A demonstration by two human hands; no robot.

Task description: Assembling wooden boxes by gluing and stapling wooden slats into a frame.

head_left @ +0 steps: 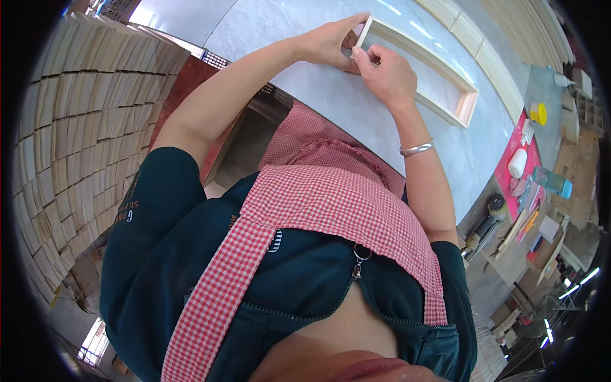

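A rectangular frame of pale wood (423,58) sits on the marbled grey-white worktop (312,95), slanting from the hands toward the right. The left hand (326,44) spans its left short end, fingers spread wide and holding that end, one fingertip at the far corner. The right hand (389,79) is at the near left corner, its fingers curled and the thumb close to the index finger; whether they grip the frame or a small piece, I cannot tell. A silver bangle (417,149) circles the right wrist. Beyond the frame lie long pale wooden strips (499,76). At right, a white bottle (517,163) rests on a pink sheet (508,180), near a yellow tub (538,114). Stacked wooden pieces (83,114) rise at left.
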